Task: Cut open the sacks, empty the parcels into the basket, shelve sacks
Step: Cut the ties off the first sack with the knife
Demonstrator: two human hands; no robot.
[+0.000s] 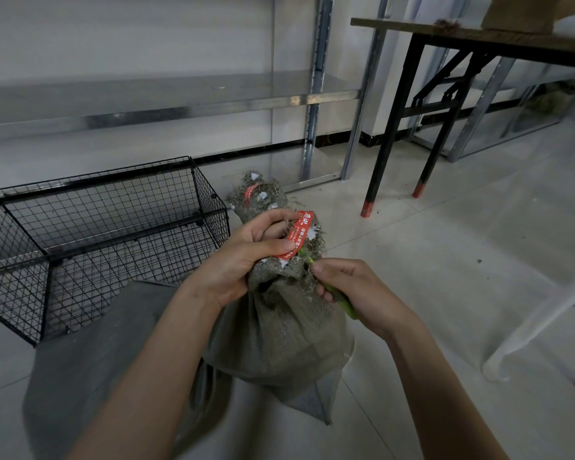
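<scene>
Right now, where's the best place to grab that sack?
Grip the bunched neck at the red tape, coming from the left as the left hand does. The sack narrows there into a graspable bundle and stands upright, and the right hand holds a cutter on the right side.

This looks like a storeroom or parcel sorting room. Bare metal shelving point(166, 104) on slotted uprights lines the wall, a black folding table point(478, 38) carries a cardboard box point(518, 11), and a wire basket point(107, 207) and woven sacks point(279, 327) sit on the pale tiled floor point(445, 260).
</scene>
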